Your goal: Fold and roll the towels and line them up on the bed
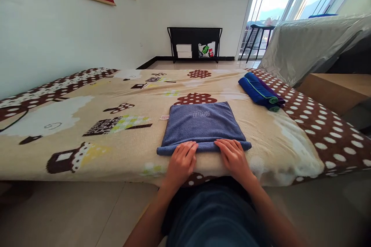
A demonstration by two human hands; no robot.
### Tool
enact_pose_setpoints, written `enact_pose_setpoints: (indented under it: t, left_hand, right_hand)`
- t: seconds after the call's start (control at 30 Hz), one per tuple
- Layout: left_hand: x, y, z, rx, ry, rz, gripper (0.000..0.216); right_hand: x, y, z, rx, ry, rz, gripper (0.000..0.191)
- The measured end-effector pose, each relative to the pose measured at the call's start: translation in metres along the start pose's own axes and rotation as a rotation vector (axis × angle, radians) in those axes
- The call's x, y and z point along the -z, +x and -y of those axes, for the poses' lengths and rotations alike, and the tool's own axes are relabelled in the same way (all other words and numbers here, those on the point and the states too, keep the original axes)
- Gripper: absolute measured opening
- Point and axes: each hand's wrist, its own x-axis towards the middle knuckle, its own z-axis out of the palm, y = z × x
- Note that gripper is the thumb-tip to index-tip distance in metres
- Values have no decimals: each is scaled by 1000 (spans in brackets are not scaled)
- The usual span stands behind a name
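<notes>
A grey-blue towel (201, 125) lies folded flat on a bed covered by a beige patterned blanket (116, 96). Its near edge is rolled up slightly. My left hand (181, 162) rests on the left part of that rolled edge, fingers stretched forward and lying flat. My right hand (233, 158) rests on the right part of the same edge, fingers also flat and slightly spread. Neither hand grips anything. A small white label (164, 117) sticks out at the towel's far left corner.
Rolled towels, a blue one (256, 92) and a purple one (275, 94), lie at the bed's far right. A black rack (194, 44) with boxes stands against the far wall. A covered piece of furniture (313, 42) and a stool (257, 38) stand by the window.
</notes>
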Motion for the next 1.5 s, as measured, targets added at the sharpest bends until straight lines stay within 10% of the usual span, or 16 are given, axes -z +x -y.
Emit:
enact_pose_setpoints:
  t: [0.23,0.47,0.8,0.93,1.13,1.37,1.5]
  left_hand:
    - [10,-1,8,200,140,-69,21]
    - [-12,18,-26,40,23,53,37]
    - [27,-11,63,343,196,-35,25]
    - [23,0,31,259,197,-91,24]
    - [3,21,-7,100,23,177,37]
    - [31,-5,46,444,144,164,38]
    - [35,0,33,463,252,104,37]
  right_hand:
    - [15,-4,-13,-130,-118,-78,28]
    - [-7,16,32,17,16,95,33]
    - [17,6,-32,-226,-205,23,38]
    - [12,14,-7,-155,-166,8,34]
    - [-6,31,33,-10,-37,202,43]
    - [15,12,-26,-236,-188,162,43]
    - [20,10,-28,-296,-262,98,44]
